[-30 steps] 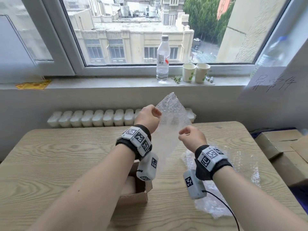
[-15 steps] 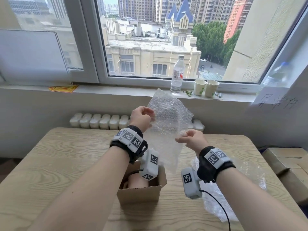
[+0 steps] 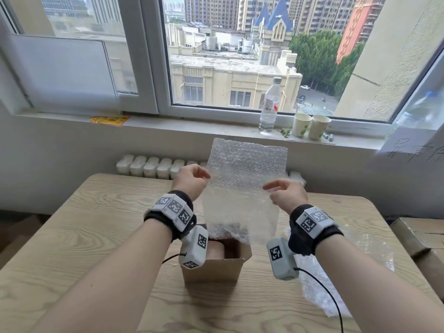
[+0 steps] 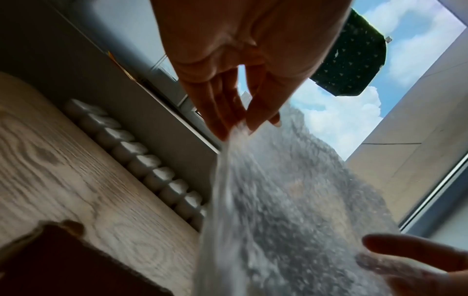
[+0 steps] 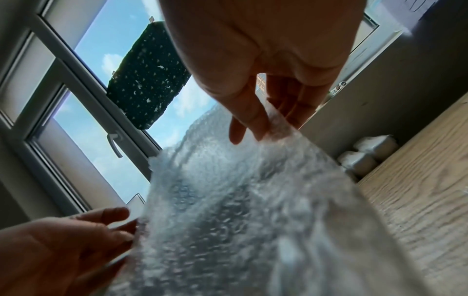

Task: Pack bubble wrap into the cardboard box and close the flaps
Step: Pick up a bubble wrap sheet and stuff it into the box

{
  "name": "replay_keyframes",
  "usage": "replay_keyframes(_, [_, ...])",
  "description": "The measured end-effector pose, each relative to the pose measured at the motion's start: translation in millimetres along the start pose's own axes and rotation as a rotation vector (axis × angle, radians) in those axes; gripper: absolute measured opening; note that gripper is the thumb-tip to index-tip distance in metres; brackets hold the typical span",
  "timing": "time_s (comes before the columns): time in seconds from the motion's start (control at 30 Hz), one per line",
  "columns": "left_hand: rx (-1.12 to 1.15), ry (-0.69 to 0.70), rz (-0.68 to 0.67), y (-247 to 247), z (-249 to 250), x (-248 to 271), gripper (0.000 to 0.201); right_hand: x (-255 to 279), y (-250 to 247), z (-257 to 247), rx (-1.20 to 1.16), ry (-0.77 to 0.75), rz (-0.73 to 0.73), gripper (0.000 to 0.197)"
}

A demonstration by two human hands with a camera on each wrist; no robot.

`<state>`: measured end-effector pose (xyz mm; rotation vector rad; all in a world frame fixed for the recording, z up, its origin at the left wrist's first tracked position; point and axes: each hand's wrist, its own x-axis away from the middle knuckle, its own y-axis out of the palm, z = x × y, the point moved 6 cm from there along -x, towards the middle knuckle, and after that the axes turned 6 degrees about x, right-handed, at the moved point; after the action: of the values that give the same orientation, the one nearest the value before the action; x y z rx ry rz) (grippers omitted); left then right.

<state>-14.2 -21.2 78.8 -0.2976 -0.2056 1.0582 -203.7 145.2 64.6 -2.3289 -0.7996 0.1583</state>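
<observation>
At the centre of the head view, a sheet of bubble wrap (image 3: 245, 188) hangs upright between two raised hands, its long axis running top to bottom in the frame, from an upper edge level with the windowsill (image 3: 192, 127) down to a crumpled lower edge that sits just over the open cardboard box (image 3: 216, 267). Whether that lower edge touches the box rim or only overlaps it in the picture I cannot tell. The left hand (image 3: 191, 180) pinches the sheet's left edge between thumb and fingertips, which the left wrist view confirms (image 4: 228, 112); the right hand (image 3: 287, 194) pinches the right edge the same way, thumb on one face and fingers behind (image 5: 263, 112). Both grips fall at about mid-height, so half of the sheet stands free above the hands and half droops below. The box stands on the wooden table (image 3: 72, 248) directly beneath the sheet, at lower centre, a little nearer the left wrist than the right, with something pale and rounded already inside. More loose bubble wrap (image 3: 360, 251) lies on the table at lower right, under the right forearm. By my reading, the coming move is straight down: the sheet is taller than the box opening, so it will likely need folding or crumpling as it goes in. The flaps are not yet closed.
</observation>
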Motion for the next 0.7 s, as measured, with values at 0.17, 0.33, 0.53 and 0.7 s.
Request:
replay_keyframes(0.17, [-0.139, -0.056, 0.013, -9.9, -14.9, 7.9, 0.032, -1.5, 3.0, -5.8, -0.081, 0.009, 0.024, 0.052])
replay_keyframes(0.33, [-0.273, -0.074, -0.168, 9.2, -34.7, 17.9, 0.022, -0.1, 18.9, -20.0, -0.146, -0.044, -0.047, 0.055])
replay_keyframes(0.53, [-0.238, -0.06, -0.026, -6.2, -36.2, 12.1, 0.015, -2.8, 13.4, -37.7, -0.146, -0.134, 0.036, 0.049])
replay_keyframes(0.7, [-0.266, -0.146, -0.048, -11.5, -45.3, 14.0, 0.039, 0.1, 13.0, -49.7, -0.018, -0.196, 0.048, 0.045])
